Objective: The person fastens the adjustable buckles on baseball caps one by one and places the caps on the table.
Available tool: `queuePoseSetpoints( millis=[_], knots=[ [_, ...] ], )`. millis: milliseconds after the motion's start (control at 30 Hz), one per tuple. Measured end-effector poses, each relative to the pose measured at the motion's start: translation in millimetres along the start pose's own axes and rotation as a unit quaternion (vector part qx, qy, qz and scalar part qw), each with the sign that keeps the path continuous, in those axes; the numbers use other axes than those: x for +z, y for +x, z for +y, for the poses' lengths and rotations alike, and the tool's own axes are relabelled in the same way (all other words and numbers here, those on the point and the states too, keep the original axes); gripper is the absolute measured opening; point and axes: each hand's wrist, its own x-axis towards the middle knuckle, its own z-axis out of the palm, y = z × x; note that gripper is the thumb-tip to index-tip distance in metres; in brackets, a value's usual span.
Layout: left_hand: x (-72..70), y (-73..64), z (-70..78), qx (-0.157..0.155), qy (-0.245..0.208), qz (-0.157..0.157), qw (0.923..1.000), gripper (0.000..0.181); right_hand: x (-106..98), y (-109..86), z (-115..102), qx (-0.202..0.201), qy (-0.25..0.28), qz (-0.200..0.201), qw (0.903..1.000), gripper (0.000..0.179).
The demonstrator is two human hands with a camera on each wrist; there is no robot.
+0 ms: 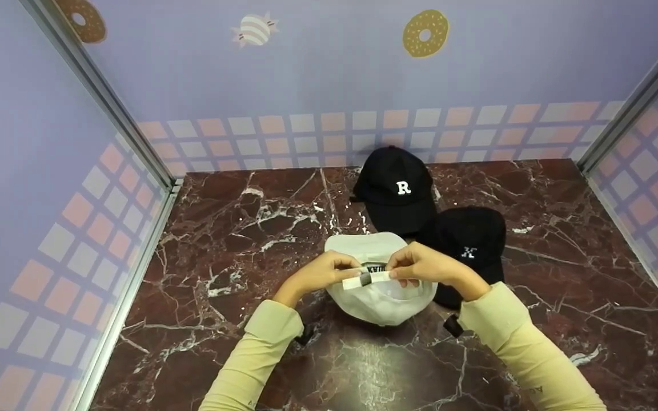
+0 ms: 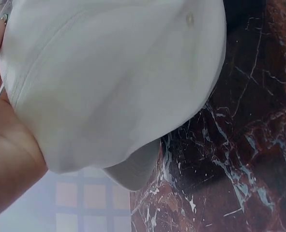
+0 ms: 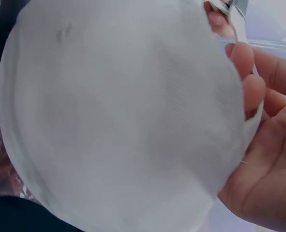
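A white baseball cap [image 1: 383,305] is held up between both hands, its brim [image 1: 363,244] pointing away and its back strap [image 1: 376,278] toward me. A dark grey buckle [image 1: 366,279] sits on the strap. My left hand [image 1: 324,270] pinches the strap's left end. The right hand [image 1: 427,265] pinches the strap to the right of the buckle, some fingers curled inside the back opening. In the left wrist view the cap's crown [image 2: 113,87] fills most of the picture; in the right wrist view the crown [image 3: 118,121] hides part of the fingers.
Behind the white cap stands a black cap [image 1: 394,182] with a white R. Another black cap [image 1: 469,234] lies to the right, partly covered by the right hand and white cap. A reddish-brown marble-patterned tabletop [image 1: 237,240] is bounded by patterned walls [image 1: 329,74].
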Motion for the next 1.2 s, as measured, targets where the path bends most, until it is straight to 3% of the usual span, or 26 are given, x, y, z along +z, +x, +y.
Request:
queuePoseSetpoints(
  millis=[367,700,1000,1200],
  knots=[
    [4.2,4.5,3.9,-0.001,0.006,-0.003,1.0,0.021,11.5,6.1,-8.0,-0.009,0.019,-0.006,0.9998,0.014],
    [-0.7,1.1,-1.2,0.007,-0.004,-0.005,1.0,0.02,-4.5,-1.1,3.7,-0.004,0.001,0.002,1.0,0.015],
    [2.6,4.3,2.1,0.014,0.02,-0.001,0.9997,0.019,1.4,1.4,5.4,-0.002,0.007,0.018,0.9998,0.01],
    [7.6,14.2,-21.1,0.026,0.06,0.007,0.9978,0.017,6.9,0.8,-11.3,0.0,0.021,0.025,0.9995,0.01]
  ],
)
